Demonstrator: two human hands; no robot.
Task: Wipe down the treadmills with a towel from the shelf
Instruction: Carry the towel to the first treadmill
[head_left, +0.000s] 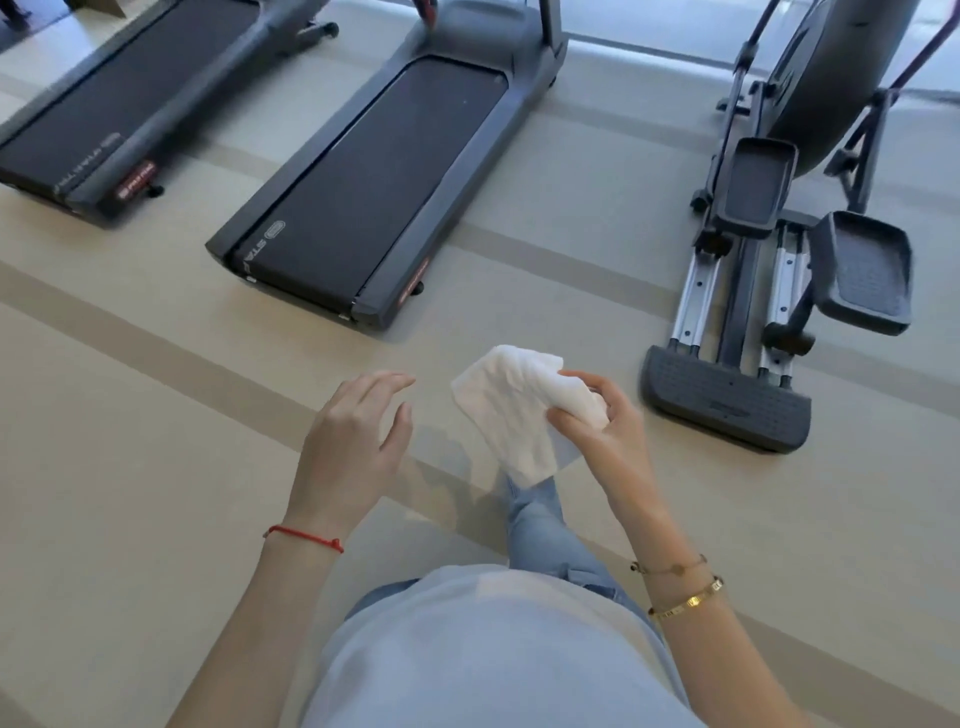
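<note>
The right hand (597, 421) pinches a white towel (519, 410) between thumb and curled fingers, the cloth fanning out leftward and hanging below them. The left hand (358, 431) hovers just beside it, fingers loosely spread, touching nothing. Two treadmills lie farther off: one (384, 182) ahead, another (119, 98) far left.

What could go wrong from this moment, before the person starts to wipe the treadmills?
1. Only the right hand grips the towel, by one bunched end. The rest hangs loose, and the left hand is open and off it, so the towel may slip or drag on the floor.
2. The elliptical stands close on the right; its rear base is a possible trip point on the way to the nearer treadmill.
</note>
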